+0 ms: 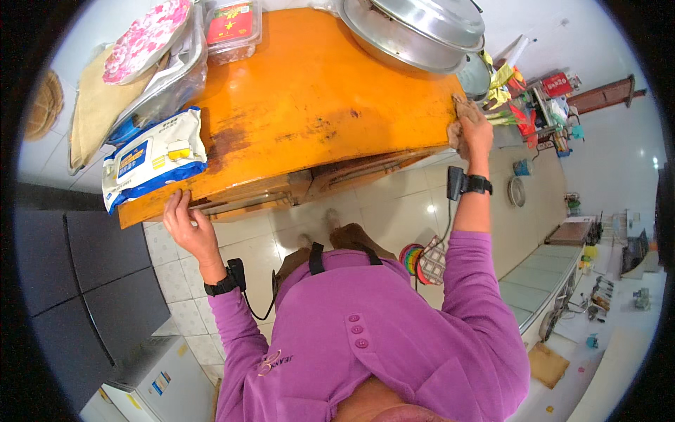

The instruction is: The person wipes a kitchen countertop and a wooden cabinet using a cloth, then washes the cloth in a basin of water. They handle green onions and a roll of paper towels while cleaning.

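Note:
An orange wooden table (295, 100) with dark worn patches stands before me. At its right edge, my right hand (475, 129) is closed on a crumpled brown cloth (464, 113), which lies against the table's corner. My left hand (184, 221) rests its fingertips at the front left edge, fingers a little apart and holding nothing. Just above it, a white and blue soft pack of wipes (155, 158) lies on the table's left end. Below the tabletop, the wooden front (295, 190) shows a dark opening.
A large lidded metal pan (411, 37) sits at the back right. Back left are a clear plastic box (232, 26), a pink floral plate (147, 39) and a tray with a beige cloth (103, 105). Spring onions (503, 118) lie beyond the right edge.

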Demonstrator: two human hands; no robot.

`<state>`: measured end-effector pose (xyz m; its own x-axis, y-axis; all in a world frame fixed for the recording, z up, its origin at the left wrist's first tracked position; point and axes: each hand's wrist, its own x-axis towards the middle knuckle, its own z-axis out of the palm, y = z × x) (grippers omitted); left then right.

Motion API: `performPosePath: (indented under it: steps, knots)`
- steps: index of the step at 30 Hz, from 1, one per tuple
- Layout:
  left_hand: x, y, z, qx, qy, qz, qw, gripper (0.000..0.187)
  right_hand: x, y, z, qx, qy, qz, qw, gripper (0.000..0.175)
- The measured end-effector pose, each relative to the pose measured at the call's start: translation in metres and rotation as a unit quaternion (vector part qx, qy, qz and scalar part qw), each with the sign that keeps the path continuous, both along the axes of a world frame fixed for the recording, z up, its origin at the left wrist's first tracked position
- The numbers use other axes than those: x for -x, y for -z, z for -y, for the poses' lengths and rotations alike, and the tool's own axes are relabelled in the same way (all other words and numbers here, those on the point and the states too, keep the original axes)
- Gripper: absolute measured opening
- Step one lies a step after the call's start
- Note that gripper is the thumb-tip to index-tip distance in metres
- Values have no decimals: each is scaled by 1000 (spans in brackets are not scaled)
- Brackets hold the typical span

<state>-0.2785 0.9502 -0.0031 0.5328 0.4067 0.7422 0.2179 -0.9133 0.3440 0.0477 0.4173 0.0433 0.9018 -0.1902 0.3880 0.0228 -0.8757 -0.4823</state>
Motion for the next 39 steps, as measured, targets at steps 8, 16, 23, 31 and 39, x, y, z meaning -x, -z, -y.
performPosePath:
  steps: [8,16,23,31,39]
  knots:
    - [3,11,-7,7,1,-1,1000,34,80,-7,-183,1,-304,5,953,44]
    - [2,7,-7,-19,11,-9,1000,38,209,-9,-330,-24,-470,75,879,38]
    - [14,-6,-5,-2,19,-73,997,53,169,-5,-238,-51,-478,78,874,41]
    - [25,-12,5,-30,-37,-214,976,66,58,22,-44,-89,-110,-26,990,52]
    - [24,-5,6,-8,-46,-241,969,69,59,51,-16,-163,25,122,979,51]
